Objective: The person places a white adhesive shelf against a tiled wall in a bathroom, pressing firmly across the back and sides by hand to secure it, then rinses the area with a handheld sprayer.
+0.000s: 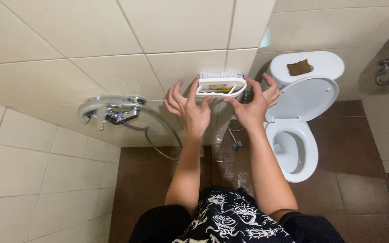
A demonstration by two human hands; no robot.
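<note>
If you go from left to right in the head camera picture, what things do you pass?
Tap → left hand → brush → right hand → toilet → wall valve.

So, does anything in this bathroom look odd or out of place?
One thing: a brown sponge-like pad lies on the toilet tank lid, an unusual resting spot. Otherwise, both hands, left hand and right hand, press a white scrub brush against the wall tiles.

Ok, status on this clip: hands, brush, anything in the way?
Left hand and right hand both pressing white plastic scrub brush, bristles against beige tiled wall. Nothing between brush and wall.
</note>
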